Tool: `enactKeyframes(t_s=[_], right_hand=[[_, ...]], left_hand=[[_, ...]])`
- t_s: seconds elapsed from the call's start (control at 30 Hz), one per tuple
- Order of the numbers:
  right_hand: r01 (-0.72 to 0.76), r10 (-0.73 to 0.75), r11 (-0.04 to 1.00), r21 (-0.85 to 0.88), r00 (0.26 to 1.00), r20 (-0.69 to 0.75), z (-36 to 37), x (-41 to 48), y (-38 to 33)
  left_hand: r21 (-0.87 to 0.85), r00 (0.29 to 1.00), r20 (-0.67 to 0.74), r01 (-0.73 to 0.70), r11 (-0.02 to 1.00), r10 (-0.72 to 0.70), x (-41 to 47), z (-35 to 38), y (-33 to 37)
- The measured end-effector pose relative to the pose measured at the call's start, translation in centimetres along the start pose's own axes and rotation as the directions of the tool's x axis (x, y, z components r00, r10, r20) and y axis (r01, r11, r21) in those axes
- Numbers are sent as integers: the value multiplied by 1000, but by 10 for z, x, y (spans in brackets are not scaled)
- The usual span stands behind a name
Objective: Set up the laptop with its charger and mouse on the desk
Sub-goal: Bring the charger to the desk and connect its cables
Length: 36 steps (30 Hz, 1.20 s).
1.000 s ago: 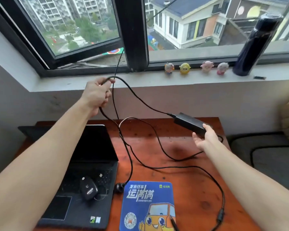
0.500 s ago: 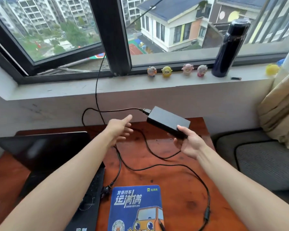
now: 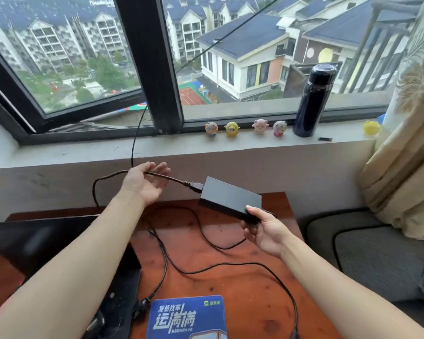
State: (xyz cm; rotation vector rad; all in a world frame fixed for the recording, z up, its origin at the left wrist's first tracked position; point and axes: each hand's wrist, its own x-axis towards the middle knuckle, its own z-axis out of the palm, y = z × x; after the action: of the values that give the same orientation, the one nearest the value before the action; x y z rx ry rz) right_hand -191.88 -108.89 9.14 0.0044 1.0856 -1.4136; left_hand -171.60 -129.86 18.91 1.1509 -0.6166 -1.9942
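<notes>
Right grip point(image 3: 264, 231) is closed on the near end of the black charger brick point(image 3: 230, 199), thumb on top and fingers underneath, so that the brick is held tilted above the far part of the tabletop point(image 3: 218, 285). Left grip point(image 3: 145, 184) is turned palm up with its fingers spread and relaxed; the thick power cord point(image 3: 174, 179), plugged into the far end of the brick, is laid across them and is not pinched.

White characters reading 运满满, with 发货找车 above them, are printed on the blue mouse pad point(image 3: 186, 319) at the near edge.

A dark flask point(image 3: 313, 101) is stood upright on the windowsill point(image 3: 83, 150) with its lid on; its contents cannot be seen.

The open laptop point(image 3: 47, 241) is set at the left of the tabletop, largely covered by the left forearm. A thin cable point(image 3: 230, 264) is looped over the wood between the laptop and the right forearm, and a black plug point(image 3: 141, 304) is lying just beside the laptop's edge. Four small animal figurines point(image 3: 260, 126) are lined up on the sill left of the flask. A patterned curtain point(image 3: 406, 143) is hung at the right above a grey cushioned seat point(image 3: 377, 253).
</notes>
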Motion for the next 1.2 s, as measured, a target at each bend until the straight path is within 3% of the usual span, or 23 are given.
enactKeyframes(t_s=[0.17, 0.23, 0.3, 0.47, 0.83, 0.97, 1.2], right_hand=[[113, -73, 971, 213, 980, -186, -15, 15, -21], [166, -110, 961, 221, 963, -245, -19, 22, -29], [187, -131, 965, 183, 950, -283, -16, 28, -33], [151, -120, 986, 67, 933, -338, 2, 49, -16], [76, -24, 994, 82, 863, -504, 41, 128, 41], [61, -15, 996, 70, 849, -528, 40, 155, 47], [70, 13, 990, 122, 820, -572, 26, 196, 61]], left_hand=[[24, 980, 17, -199, 980, 198, -12, 21, 86], [29, 967, 41, -253, 967, 252, -18, 29, 108], [147, 956, 53, -292, 945, 287, -21, 29, 120], [528, 962, 29, -245, 813, 270, 0, 3, 101], [617, 970, -197, 9, 787, 144, 80, -89, 85], [790, 966, -191, 45, 611, 175, 104, -107, 88], [971, 1000, -21, 25, 236, -23, 120, -116, 57]])
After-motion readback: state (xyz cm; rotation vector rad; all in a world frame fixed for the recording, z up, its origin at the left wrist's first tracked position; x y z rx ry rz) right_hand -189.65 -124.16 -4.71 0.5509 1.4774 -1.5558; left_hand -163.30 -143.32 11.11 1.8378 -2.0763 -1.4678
